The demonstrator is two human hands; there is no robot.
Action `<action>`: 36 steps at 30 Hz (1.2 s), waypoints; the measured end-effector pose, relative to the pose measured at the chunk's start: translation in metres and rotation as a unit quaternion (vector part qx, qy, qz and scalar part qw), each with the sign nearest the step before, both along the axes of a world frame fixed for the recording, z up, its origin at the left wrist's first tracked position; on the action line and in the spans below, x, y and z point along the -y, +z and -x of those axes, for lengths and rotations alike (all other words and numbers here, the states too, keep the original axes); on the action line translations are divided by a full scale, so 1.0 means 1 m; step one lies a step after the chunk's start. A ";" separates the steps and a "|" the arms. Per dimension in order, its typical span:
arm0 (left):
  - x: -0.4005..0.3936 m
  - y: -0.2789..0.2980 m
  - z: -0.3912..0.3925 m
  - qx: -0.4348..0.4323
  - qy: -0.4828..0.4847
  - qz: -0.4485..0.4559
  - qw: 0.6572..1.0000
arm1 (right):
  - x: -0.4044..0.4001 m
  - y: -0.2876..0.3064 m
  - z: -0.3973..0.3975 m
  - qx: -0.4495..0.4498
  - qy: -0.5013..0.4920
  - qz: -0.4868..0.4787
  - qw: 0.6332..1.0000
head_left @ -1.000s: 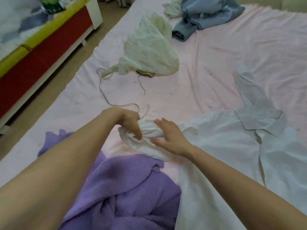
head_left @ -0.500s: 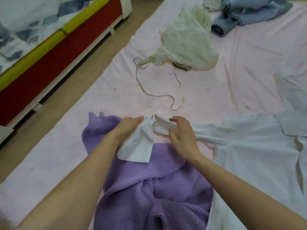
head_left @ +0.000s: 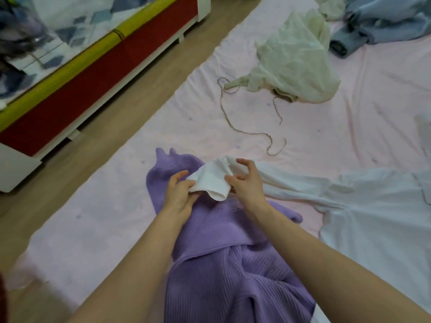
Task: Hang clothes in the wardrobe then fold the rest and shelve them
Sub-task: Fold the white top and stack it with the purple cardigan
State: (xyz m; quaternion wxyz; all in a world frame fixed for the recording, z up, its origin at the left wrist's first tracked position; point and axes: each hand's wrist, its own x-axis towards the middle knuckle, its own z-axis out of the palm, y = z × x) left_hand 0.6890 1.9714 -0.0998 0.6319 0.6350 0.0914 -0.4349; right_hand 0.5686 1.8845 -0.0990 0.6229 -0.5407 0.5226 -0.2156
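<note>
– Where's the white shirt (head_left: 363, 210)?
– Its cuff (head_left: 211, 181) is between both hands, over the purple sweater (head_left: 224, 264).
– Fingers?
– Left hand (head_left: 178, 194) pinches the cuff; right hand (head_left: 247, 186) has curled fingers at the cuff's edge, grip unclear.

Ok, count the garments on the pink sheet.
5, maybe more out of frame: purple sweater near, white shirt right, cream garment centre-far, blue garment and pale piece top right.
</note>
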 end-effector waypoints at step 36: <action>-0.016 0.013 -0.110 0.336 -0.108 -0.092 0.931 | -0.015 -0.020 -0.051 -0.252 0.145 0.290 0.912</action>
